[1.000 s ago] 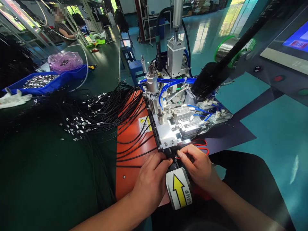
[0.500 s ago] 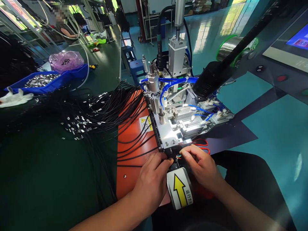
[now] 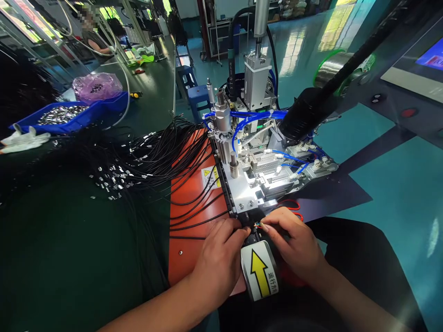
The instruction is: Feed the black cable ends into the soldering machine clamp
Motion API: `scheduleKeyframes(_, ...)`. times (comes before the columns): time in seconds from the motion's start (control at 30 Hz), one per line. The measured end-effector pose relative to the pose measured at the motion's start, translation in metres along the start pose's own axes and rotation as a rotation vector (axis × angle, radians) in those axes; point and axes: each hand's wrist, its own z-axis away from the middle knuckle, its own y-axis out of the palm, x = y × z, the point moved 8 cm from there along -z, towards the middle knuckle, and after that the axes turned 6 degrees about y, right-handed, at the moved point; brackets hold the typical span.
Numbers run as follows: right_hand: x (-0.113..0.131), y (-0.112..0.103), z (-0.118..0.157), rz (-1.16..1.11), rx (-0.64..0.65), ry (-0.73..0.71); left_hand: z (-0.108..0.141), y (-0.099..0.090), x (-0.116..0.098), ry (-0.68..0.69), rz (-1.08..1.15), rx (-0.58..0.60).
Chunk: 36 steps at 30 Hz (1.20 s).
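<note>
At the front end of the machine (image 3: 244, 186), my left hand (image 3: 219, 251) is closed, thumb and forefinger pressed together on the end of a black cable (image 3: 187, 238). Most of that end is hidden under the fingers. Thin coloured wires (image 3: 256, 225) fan out of the cable just right of my left thumb. My right hand (image 3: 296, 237) pinches the tips of these wires between thumb and forefinger. Just below both hands is a metal cover (image 3: 259, 272) with a yellow arrow label. Several more black cables (image 3: 197, 221) lie across the orange plate (image 3: 188, 263) toward the machine.
A heap of black cables with metal plugs (image 3: 114, 177) covers the dark table at left. Behind it stands a blue tray (image 3: 31, 122) of metal parts, with a white glove (image 3: 26, 138) beside it. A solder spool (image 3: 328, 69) and black hose (image 3: 301, 115) hang at right. Another person sits far back.
My right fingers have shifted slightly down onto the coloured wires and their grip looks closer. My left hand stays in place on the cable. The whole view has moved a little.
</note>
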Motion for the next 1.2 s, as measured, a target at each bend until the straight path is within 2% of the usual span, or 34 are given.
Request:
scheduleKeyframes(0.67, 0.008, 0.009, -0.005, 0.022, 0.043, -0.019, -0.001, 0.0, 0.0, -0.004, -0.014, -0.009)
scheduleKeyframes(1.1, 0.001, 0.012, -0.005, 0.053, 0.043, 0.071, -0.002, 0.0, 0.0, -0.002, -0.009, -0.004)
scheduleKeyframes(1.2, -0.004, 0.011, -0.005, 0.023, 0.062, 0.143, -0.002, -0.001, 0.0, 0.001, -0.013, -0.015)
